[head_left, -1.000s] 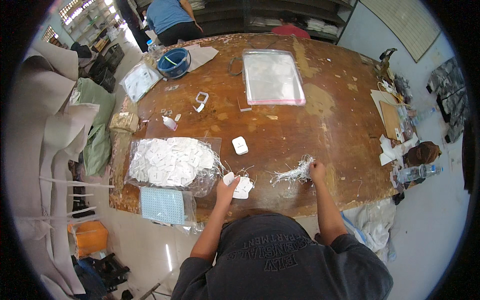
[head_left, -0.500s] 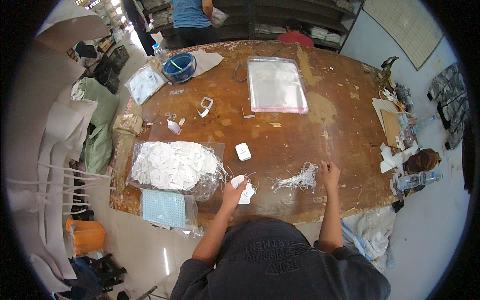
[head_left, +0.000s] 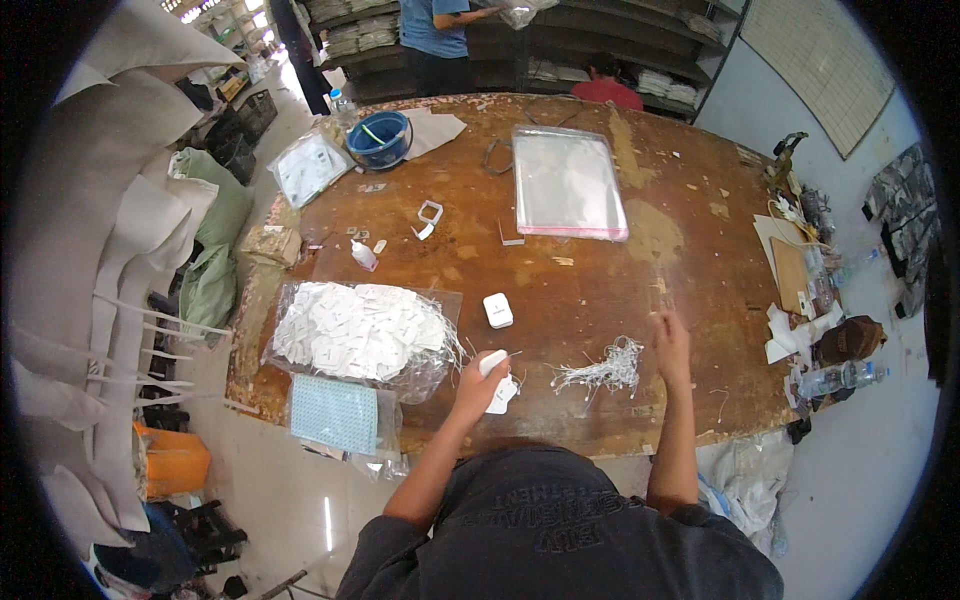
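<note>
My left hand (head_left: 474, 388) is closed round a few white hang tags (head_left: 502, 397), one poking up past the thumb and others lying below the fingers, with thin strings at their edge. To the right of a loose heap of white tag strings (head_left: 606, 369), my right hand (head_left: 673, 350) is raised with its fingers drawn together. Whatever those fingertips hold, if anything, is too fine to make out. A neat stack of white tags (head_left: 497, 310) sits just beyond my left hand. Left of that, a clear bag (head_left: 450, 306) carries a big pile of strung white tags (head_left: 355, 332).
A light-blue packet (head_left: 334, 415) lies at the near left edge. Farther off are a small white bottle (head_left: 363, 256), a blue bucket (head_left: 379, 140) and clear plastic sleeves (head_left: 570, 185). Water bottles (head_left: 840, 378) line the right side. Two people are beyond the table's far edge.
The view has shifted slightly. My left hand has turned the tags, so fewer show below it. My right hand has moved a little up and away from the string heap.
</note>
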